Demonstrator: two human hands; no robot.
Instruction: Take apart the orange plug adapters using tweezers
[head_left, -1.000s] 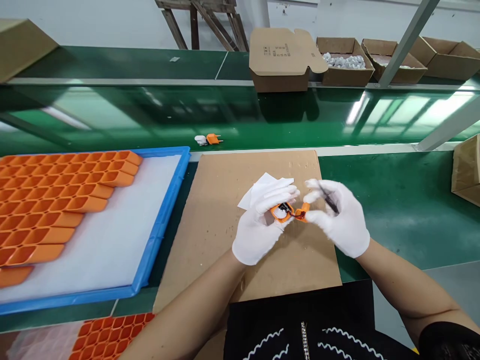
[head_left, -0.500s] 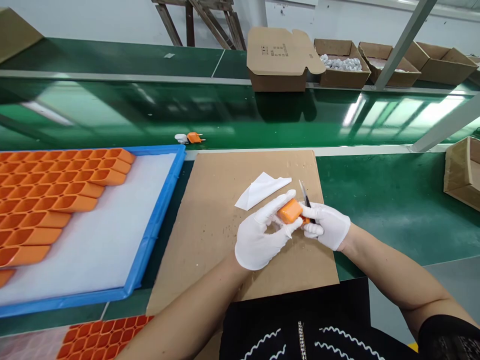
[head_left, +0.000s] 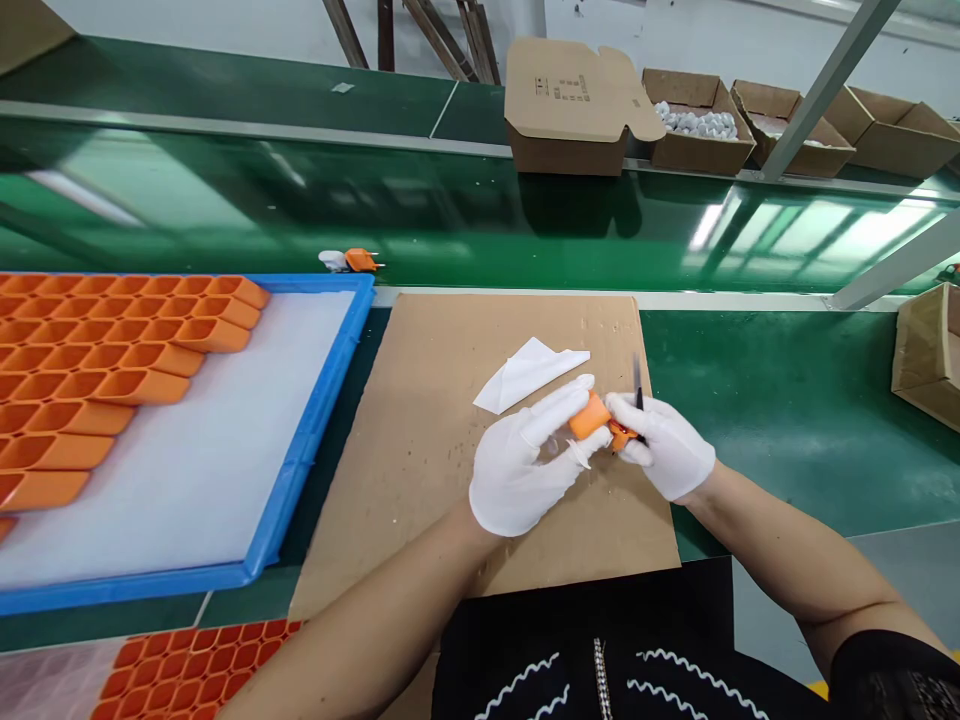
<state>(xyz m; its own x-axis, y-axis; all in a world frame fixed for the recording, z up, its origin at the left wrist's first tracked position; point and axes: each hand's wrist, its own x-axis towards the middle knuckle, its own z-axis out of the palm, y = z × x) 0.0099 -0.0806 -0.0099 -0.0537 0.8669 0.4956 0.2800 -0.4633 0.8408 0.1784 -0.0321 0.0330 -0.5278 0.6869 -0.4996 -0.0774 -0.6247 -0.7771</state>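
My left hand (head_left: 517, 475), in a white glove, is closed on a small orange plastic housing (head_left: 589, 415), with thumb and fingers at its sides. My gloved right hand (head_left: 667, 450) grips a slim blade tool (head_left: 637, 375), its silver tip pointing up and its part near the fingers black. A smaller orange piece (head_left: 621, 436) shows under the right fingertips, close to the housing; whether it joins the housing or the tool I cannot tell. A folded white sheet (head_left: 529, 375) lies just beyond my left hand on the brown cardboard (head_left: 405, 450).
To the left, a blue-rimmed tray (head_left: 296, 460) bears rows of orange housings (head_left: 150, 355). Red-orange pieces (head_left: 195, 670) sit at lower left. An orange plug (head_left: 361, 260) and a white part (head_left: 333, 261) lie behind the cardboard. Cardboard boxes (head_left: 566, 150) stand on the shelf.
My right hand has drawn slightly right, away from the left, and the blade now stands more upright. The housing has turned and moved a little right. The whole view has shifted slightly.
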